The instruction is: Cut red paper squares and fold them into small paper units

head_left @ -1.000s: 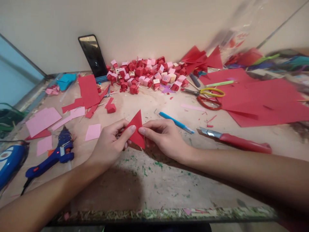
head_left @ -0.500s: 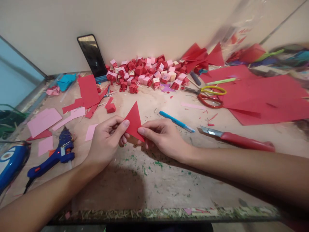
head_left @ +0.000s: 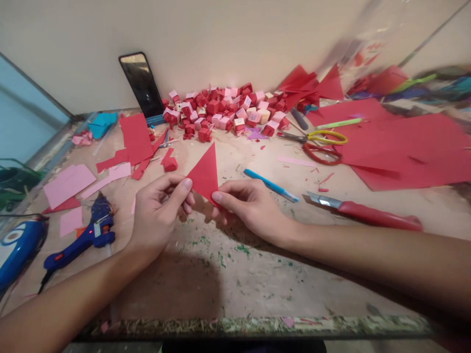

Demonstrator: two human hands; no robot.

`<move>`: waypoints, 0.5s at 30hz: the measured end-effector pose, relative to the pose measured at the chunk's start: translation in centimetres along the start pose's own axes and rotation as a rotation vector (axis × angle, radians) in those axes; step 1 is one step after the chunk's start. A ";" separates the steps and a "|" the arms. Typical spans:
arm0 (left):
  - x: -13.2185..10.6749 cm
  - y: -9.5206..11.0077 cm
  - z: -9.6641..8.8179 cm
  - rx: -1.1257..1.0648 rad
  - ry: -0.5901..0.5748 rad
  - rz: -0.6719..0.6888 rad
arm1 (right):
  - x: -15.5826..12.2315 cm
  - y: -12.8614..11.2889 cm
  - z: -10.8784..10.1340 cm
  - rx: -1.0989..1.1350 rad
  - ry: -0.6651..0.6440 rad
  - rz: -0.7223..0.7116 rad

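Observation:
A red paper triangle [head_left: 205, 172] is held up above the middle of the table, its tip pointing away from me. My left hand [head_left: 162, 208] pinches its left corner between thumb and fingers. The lower right corner is pinched by my right hand [head_left: 246, 203], the thumb on top. Some fingertips of both hands are hidden behind the paper. Right of the paper lies a blue pen [head_left: 271, 185]. Farther right rests a red-handled utility knife [head_left: 379, 214] with its blade out, pointing left.
A heap of small red and pink paper cubes [head_left: 224, 110] lies along the wall beside a leaning phone [head_left: 142, 83]. Scissors [head_left: 324, 144] and large red paper sheets [head_left: 408, 152] are at right. A blue glue gun [head_left: 91, 233] and pink paper pieces [head_left: 69, 186] lie left.
The paper triangle has turned slightly, its tip moving up and to the right. My left hand has shifted a little left; both hands keep their pinch.

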State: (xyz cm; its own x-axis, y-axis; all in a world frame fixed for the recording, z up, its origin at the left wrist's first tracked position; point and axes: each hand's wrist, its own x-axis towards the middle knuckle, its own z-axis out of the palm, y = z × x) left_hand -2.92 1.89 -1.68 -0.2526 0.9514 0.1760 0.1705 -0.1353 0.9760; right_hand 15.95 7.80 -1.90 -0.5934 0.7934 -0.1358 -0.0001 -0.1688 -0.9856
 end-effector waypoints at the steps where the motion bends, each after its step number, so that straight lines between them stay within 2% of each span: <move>1: 0.0 0.0 0.0 0.003 0.000 0.006 | 0.0 0.1 0.0 -0.021 -0.007 -0.003; 9: 0.1 -0.1 -0.1 -0.032 0.059 0.019 | 0.0 -0.1 -0.1 -0.011 -0.065 0.015; 12: 0.4 -0.3 -0.2 -0.082 0.079 0.031 | 0.0 -0.2 -0.2 -0.001 -0.118 -0.008; 15: 0.5 -0.5 -0.3 -0.091 0.072 0.012 | 0.0 -0.1 -0.2 -0.015 -0.117 -0.032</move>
State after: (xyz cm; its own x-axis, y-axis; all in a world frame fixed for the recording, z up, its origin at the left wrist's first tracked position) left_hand -3.44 2.32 -1.99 -0.3193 0.9277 0.1932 0.0872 -0.1743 0.9808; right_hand 16.15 7.93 -1.84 -0.6832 0.7243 -0.0923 -0.0094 -0.1351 -0.9908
